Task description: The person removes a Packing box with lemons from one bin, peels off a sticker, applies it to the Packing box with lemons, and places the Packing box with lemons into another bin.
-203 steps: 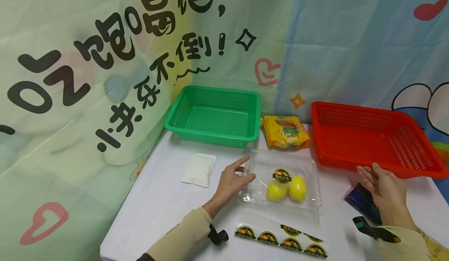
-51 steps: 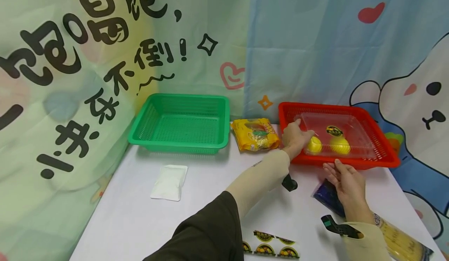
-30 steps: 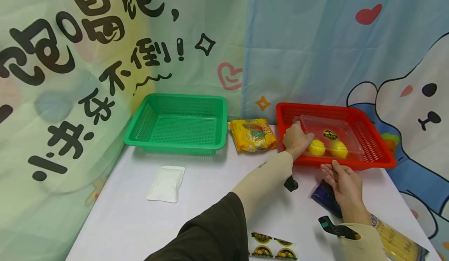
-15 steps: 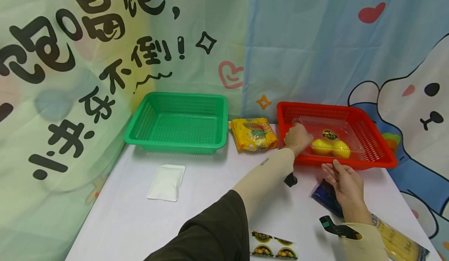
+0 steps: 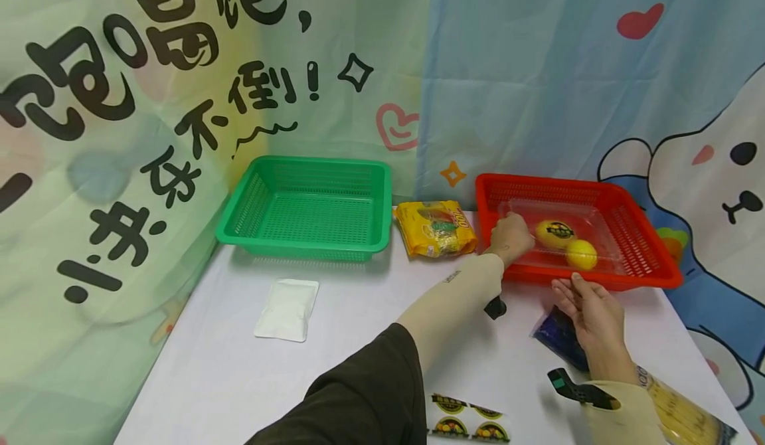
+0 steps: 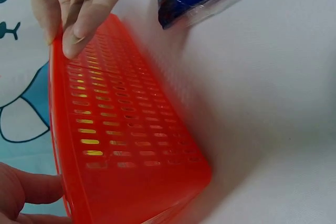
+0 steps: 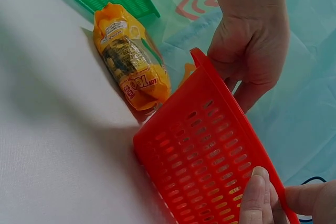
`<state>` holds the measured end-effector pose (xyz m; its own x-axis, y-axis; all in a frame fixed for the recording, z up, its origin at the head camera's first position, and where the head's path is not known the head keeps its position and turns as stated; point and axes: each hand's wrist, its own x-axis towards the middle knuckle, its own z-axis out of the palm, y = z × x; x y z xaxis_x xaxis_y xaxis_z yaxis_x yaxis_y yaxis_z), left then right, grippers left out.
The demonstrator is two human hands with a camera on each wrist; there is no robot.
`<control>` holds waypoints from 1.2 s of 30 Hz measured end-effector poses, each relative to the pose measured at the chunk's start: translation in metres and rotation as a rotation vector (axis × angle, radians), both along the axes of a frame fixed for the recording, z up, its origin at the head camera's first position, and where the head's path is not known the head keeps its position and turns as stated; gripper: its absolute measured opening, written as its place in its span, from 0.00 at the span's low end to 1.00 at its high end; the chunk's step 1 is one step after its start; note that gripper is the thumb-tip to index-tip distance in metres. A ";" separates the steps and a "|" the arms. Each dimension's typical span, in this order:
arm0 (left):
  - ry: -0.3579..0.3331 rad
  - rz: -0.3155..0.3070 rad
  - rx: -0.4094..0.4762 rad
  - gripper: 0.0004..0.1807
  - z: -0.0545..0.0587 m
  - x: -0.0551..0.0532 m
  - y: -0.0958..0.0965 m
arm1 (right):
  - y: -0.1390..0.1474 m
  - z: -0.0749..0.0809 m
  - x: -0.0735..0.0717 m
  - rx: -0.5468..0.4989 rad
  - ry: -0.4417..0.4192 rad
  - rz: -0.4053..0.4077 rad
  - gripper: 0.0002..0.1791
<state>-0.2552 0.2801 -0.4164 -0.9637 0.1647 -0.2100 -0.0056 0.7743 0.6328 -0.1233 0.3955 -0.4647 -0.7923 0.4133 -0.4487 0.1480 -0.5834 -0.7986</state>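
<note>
My left hand [image 5: 510, 236] reaches over the left end of the red basket [image 5: 633, 211], its fingers curled down at the left edge of a clear plastic box [image 5: 592, 218]. The fingertips are hidden. That box lies inside the basket, slightly askew, holding two lemons [image 5: 582, 255]; a round black-and-gold sticker [image 5: 558, 230] is on its lid. At the basket's front rim, my right hand [image 5: 594, 315] pinches the edge between thumb and fingers, which the right wrist view shows close up on the slotted basket wall [image 7: 199, 145].
A green basket [image 5: 301, 251] stands at the back left, with a yellow snack packet [image 5: 436, 229] between the baskets. A white sachet [image 5: 287, 310], a sticker sheet [image 5: 469, 418], a dark blue packet [image 5: 558, 339] and a long yellow packet [image 5: 687, 408] lie on the white table [image 5: 352, 312].
The plastic box has gone from the table into the red basket with my left hand. Lately the lemons have rolled within it, one now under the sticker. My right hand has stayed at the rim.
</note>
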 end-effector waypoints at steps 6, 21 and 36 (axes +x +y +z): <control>-0.008 -0.059 0.046 0.36 -0.007 -0.001 -0.004 | -0.001 -0.003 -0.002 0.007 -0.018 -0.010 0.15; -0.007 -0.141 0.327 0.32 0.027 0.007 -0.042 | 0.001 -0.002 0.000 -0.011 -0.036 -0.004 0.17; -0.111 -0.118 0.788 0.24 0.032 0.021 -0.114 | 0.001 -0.005 0.007 -0.124 0.059 0.241 0.09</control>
